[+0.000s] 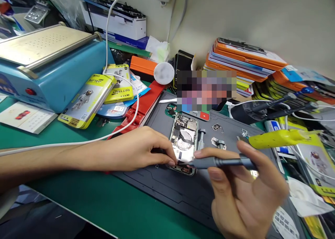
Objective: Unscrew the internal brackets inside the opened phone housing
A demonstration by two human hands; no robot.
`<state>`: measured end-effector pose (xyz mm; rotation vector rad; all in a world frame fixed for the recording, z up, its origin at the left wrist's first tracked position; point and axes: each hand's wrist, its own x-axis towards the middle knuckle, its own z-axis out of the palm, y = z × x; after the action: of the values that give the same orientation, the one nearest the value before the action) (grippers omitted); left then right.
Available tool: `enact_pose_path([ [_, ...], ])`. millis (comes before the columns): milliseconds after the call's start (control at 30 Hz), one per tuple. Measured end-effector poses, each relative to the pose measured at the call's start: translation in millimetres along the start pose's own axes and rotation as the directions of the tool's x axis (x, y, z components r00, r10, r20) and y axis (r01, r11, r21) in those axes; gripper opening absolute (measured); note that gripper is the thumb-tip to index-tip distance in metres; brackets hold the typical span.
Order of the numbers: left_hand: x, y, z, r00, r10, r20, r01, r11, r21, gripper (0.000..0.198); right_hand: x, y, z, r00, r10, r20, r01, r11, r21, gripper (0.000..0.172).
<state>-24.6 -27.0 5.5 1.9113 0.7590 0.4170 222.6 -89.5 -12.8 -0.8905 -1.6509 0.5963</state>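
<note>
An opened smartphone (184,141) lies on the dark grey work mat (167,193), its inner parts and round charging coil showing. My left hand (146,150) comes in from the left, with thumb and index finger pinched at the phone's lower left edge. Whatever may be between those fingertips is hidden. A grey pen-shaped screwdriver (222,162) is gripped in my right hand (251,190), held nearly level. Its thin tip points left into the lower end of the phone, close to my left fingertips.
Beside the phone, a small screwdriver (201,138) and metal parts (217,128) lie on the mat. A blue heating plate machine (52,68) and battery boxes (87,101) stand left. A white cable (137,106) loops over my left arm. A yellow-handled tool (277,138) juts in at right.
</note>
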Motion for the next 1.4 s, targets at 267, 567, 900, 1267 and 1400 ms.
enact_pose_path([
  [267,-4,9,-4.1,0.987,-0.161,0.011,0.159,0.959,-0.234,0.028,-1,12,-15,0.974,-0.048,0.223,0.084,0.985,-0.151,0.071],
  [567,-5,12,-6.5,0.976,-0.210,0.051,0.216,0.945,-0.247,0.031,-7,14,-12,0.963,-0.046,0.264,0.096,0.979,-0.179,0.069],
  [900,-4,13,-6.2,0.978,-0.202,0.053,0.209,0.944,-0.256,0.030,14,5,-14,0.878,-0.251,0.408,0.370,0.896,-0.246,0.063],
  [1267,-1,4,-2.8,0.991,-0.126,0.033,0.129,0.984,-0.123,0.022,3,11,-17,0.895,-0.248,0.372,0.331,0.927,-0.178,0.082],
  [1400,-1,3,-3.3,0.995,-0.096,0.021,0.098,0.986,-0.137,0.015,4,10,-16,0.906,-0.227,0.357,0.320,0.920,-0.228,0.091],
])
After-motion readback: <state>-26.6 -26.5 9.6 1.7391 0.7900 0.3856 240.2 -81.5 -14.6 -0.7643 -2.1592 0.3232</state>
